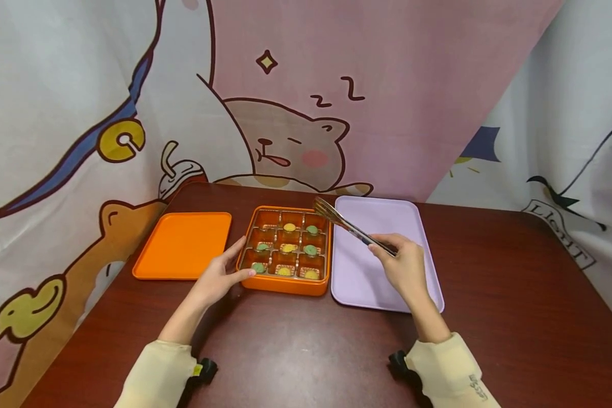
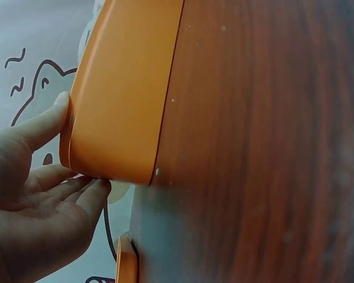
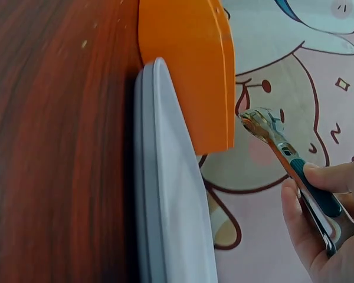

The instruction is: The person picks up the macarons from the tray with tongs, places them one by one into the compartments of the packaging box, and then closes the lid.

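An orange box (image 1: 285,287) with a clear divided insert stands at the table's middle. Most compartments hold a small yellow piece (image 1: 289,227) or green piece (image 1: 312,230); the back-left one shows just its patterned floor. My left hand (image 1: 219,279) grips the box's front-left corner, thumb at the rim and fingers against the left side, as the left wrist view also shows. In my right hand (image 1: 404,265) are metal tongs (image 1: 354,229) with dark green grips, pinched between thumb and fingers. Their tips overlap the box's back-right corner in the head view, no piece showing between them.
Left of the box lies a flat orange lid (image 1: 183,246). A pale purple tray (image 1: 369,283) lies close against the box's right side, under my right hand. Brown table (image 1: 515,300) extends to the right and front; a printed cloth (image 1: 398,102) hangs behind.
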The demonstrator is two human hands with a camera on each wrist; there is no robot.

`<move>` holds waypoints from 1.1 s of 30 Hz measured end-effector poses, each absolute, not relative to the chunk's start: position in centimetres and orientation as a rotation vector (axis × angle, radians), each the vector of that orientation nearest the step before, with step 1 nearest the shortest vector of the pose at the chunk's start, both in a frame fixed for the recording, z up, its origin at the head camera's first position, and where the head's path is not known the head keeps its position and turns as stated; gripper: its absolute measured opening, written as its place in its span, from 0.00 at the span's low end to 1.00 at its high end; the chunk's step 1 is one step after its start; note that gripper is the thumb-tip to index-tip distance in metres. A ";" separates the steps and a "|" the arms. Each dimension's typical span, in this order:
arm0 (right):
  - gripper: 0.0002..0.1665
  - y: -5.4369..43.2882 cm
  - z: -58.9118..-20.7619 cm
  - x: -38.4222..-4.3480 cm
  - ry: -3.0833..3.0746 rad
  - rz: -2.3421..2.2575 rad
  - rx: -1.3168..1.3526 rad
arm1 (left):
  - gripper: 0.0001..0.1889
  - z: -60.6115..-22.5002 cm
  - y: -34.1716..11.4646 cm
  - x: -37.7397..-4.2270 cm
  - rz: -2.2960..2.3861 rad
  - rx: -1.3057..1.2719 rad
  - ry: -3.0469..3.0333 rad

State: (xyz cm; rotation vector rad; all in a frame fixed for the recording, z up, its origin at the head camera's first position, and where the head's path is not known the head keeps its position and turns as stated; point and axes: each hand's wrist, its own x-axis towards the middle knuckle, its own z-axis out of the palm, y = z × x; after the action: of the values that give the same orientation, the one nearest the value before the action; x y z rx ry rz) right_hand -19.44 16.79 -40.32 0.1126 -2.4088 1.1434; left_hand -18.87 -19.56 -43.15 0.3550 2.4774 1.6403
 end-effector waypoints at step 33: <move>0.12 9.7 -40.7 -21.8 -2.576 1.261 0.215 | 0.41 -43.4 -19.6 -19.1 1.621 0.349 2.498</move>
State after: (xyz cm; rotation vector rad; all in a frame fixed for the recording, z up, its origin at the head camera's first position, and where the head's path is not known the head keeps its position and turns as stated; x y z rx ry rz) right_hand -21.84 9.73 -40.67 0.2154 -2.5759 1.2614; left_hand -19.15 -19.59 -43.43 0.3491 2.4980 1.6214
